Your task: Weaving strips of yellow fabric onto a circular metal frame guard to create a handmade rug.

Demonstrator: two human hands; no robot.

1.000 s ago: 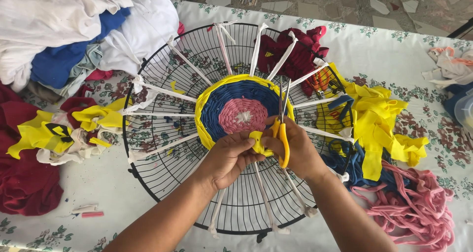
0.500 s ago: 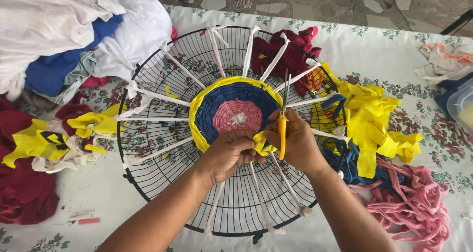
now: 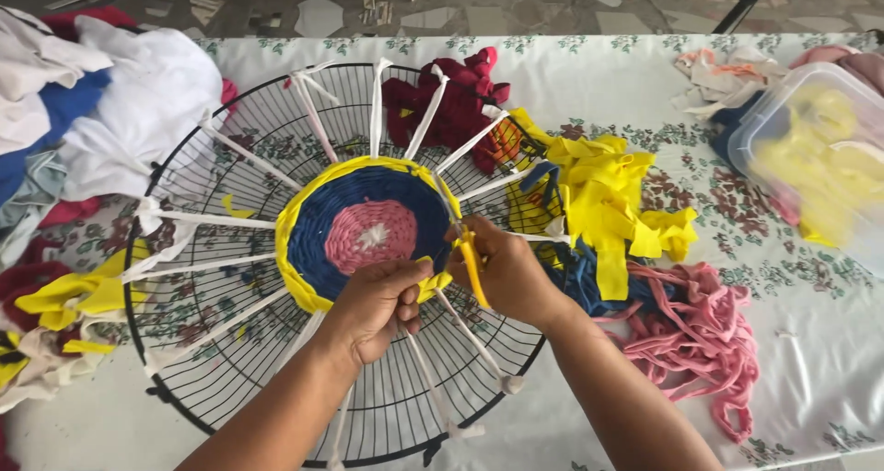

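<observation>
Floral tablecloth [image 3: 810, 360] is covered in rag strips, with a black wire fan guard [image 3: 221, 158] in the middle serving as a round loom. One woven disc [image 3: 368, 232] sits at its hub: pink centre, blue band, yellow outer ring. Looks like the trimming step to me: right hand [image 3: 511, 273] is closed round one pair of yellow-handled scissors [image 3: 471, 267], while left hand [image 3: 378, 305] pinches the loose yellow strip end [image 3: 431, 282] at the disc's lower right edge, fingers clamped together on it. Next move probably needs a careful snip without nicking the white spokes [image 3: 221, 220]; I count roughly fourteen. One clear tub [image 3: 810, 149] with yellow scraps, one pink strip pile [image 3: 691, 337], one yellow pile [image 3: 608, 195].
</observation>
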